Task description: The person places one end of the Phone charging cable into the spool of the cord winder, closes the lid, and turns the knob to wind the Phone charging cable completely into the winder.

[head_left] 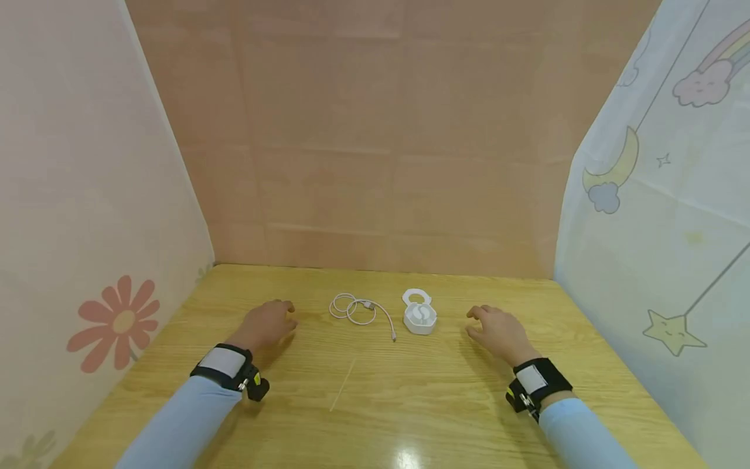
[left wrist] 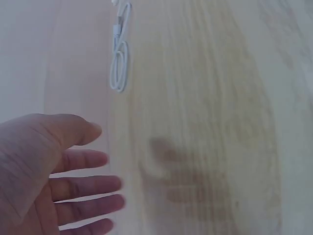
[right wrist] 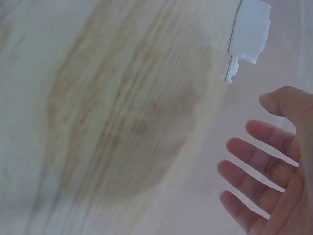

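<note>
Coiled cable [head_left: 368, 304] on table [head_left: 398, 397], lower centre of head view; case [head_left: 420, 319] just right of it. Left hand [head_left: 265, 326] lower left, right hand [head_left: 500, 334] lower right, both with fingers loosely spread.

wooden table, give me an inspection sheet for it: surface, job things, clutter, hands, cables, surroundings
Surface: yellow-brown wood-grain tabletop; light glare near the person.
Job's things: white faceted box, ring-shaped white lid open; slim white cable, left of it.
Clutter: pale thin line, mark or strip, cannot tell which.
Hands: left hand and right hand hold nothing, fingers relaxed, apart from box and cable.
Cables: only the white one, loosely looped, not touching the box.
Surroundings: tan backdrop behind; off-white flower-print sheet left, pale moon-and-star sheet right.
</note>
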Demonstrator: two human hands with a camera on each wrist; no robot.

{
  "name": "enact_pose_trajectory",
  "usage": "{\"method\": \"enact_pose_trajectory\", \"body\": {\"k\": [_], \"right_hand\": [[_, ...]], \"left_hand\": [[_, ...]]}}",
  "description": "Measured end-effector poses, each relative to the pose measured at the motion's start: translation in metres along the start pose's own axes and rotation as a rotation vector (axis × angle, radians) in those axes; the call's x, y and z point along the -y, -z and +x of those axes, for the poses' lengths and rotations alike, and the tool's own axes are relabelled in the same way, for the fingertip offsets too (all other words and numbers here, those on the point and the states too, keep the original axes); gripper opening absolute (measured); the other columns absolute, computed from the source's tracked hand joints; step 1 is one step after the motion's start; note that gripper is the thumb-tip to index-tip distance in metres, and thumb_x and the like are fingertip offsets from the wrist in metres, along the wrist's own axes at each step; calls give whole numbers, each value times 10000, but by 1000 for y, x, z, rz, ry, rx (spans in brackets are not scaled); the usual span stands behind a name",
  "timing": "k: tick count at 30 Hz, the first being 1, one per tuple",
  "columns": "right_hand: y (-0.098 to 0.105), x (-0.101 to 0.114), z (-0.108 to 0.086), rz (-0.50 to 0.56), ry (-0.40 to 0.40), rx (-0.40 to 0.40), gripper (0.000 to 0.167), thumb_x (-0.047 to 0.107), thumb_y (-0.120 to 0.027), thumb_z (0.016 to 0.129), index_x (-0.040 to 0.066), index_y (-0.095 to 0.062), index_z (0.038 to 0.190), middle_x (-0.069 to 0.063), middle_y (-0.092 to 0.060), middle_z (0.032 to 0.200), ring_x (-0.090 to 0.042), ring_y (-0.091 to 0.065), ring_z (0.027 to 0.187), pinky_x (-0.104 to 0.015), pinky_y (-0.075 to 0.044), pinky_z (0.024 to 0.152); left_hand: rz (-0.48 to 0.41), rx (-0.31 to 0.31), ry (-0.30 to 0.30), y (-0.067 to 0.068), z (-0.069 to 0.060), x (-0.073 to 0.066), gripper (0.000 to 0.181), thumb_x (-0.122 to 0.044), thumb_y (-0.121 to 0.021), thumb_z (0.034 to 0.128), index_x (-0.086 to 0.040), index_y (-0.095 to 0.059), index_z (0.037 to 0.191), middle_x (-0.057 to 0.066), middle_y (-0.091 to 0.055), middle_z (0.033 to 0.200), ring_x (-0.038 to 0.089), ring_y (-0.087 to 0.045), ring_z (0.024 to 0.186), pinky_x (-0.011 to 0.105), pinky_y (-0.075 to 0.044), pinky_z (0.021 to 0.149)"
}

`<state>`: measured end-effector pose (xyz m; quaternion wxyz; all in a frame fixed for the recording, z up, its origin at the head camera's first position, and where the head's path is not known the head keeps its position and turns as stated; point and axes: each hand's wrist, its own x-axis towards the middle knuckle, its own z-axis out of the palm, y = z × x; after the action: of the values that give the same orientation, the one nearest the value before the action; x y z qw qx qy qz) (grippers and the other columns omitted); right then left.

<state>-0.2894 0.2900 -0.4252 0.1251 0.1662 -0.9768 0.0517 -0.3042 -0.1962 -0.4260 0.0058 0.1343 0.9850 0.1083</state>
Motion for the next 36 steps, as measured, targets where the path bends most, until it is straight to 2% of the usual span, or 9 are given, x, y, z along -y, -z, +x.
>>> {"method": "enact_pose_trajectory", "body": {"k": [2, 6, 12, 14, 17, 20, 23, 29, 36], "right_hand": [[2, 1, 2, 27, -23, 54, 253, 286, -662, 887, 90, -664, 1047, -78, -685, 955, -220, -648, 779, -397, -521, 656], [3, 4, 6, 66, -59, 159, 221, 310, -631, 911, 120, -657, 1020, -13, -662, 871, -143, -603, 731, -353, -494, 618], [5, 12, 17, 109, -68, 253, 249, 319, -637, 912, 118, -638, 1059, -31, -659, 895, -146, -595, 734, -362, -489, 627], [5, 17, 24, 151, -73, 273, 350, 342, -657, 899, 95, -616, 1143, -67, -665, 974, -188, -622, 805, -391, -505, 675], [4, 26, 35, 221, -63, 282, 602, 390, -703, 861, 52, -518, 1324, -156, -629, 1171, -299, -631, 999, -469, -512, 806], [0, 35, 48, 295, -22, 283, 824, 379, -763, 811, 10, -387, 1444, -232, -496, 1377, -397, -499, 1244, -545, -420, 987], [-8, 43, 61, 333, 23, 302, 917, 329, -807, 772, -3, -326, 1479, -254, -390, 1465, -431, -371, 1348, -571, -334, 1062], [-23, 54, 75, 322, 31, 340, 897, 245, -815, 733, 1, -360, 1466, -260, -409, 1431, -415, -434, 1279, -554, -395, 1003], [-39, 55, 77, 317, 20, 324, 799, 273, -817, 744, 27, -456, 1413, -195, -514, 1334, -315, -535, 1130, -478, -454, 918]], "left_hand": [[-26, 19, 14, 5, 1, -2, 301, -286, -583, 933, -37, -639, 1094, 129, -669, 1083, 276, -638, 928, 471, -512, 782], [-42, 74, 31, 11, 1, -7, 199, -270, -602, 919, -74, -634, 938, 51, -647, 900, 192, -570, 753, 403, -481, 667], [-44, 109, 54, 10, -1, -10, 182, -266, -606, 927, -85, -617, 923, 16, -582, 808, 171, -513, 693, 340, -417, 606], [-51, 106, 53, 9, -2, -12, 173, -258, -604, 928, -86, -615, 918, 13, -575, 797, 170, -509, 684, 335, -408, 596], [-70, 99, 57, 8, -4, -13, 163, -251, -610, 920, -90, -607, 893, 11, -566, 784, 171, -503, 678, 334, -399, 593], [-78, 91, 54, 7, -5, -14, 155, -244, -619, 909, -92, -605, 878, 7, -563, 780, 170, -503, 676, 335, -399, 592], [-74, 86, 55, 6, -5, -14, 158, -247, -626, 908, -93, -609, 882, 5, -557, 773, 168, -502, 675, 331, -399, 592], [-69, 86, 65, 3, -7, -14, 164, -250, -637, 907, -90, -611, 887, 5, -543, 747, 166, -504, 659, 323, -395, 577], [-64, 83, 80, 3, -7, -16, 166, -246, -631, 913, -82, -609, 894, 8, -543, 736, 167, -504, 651, 324, -396, 577]]}}
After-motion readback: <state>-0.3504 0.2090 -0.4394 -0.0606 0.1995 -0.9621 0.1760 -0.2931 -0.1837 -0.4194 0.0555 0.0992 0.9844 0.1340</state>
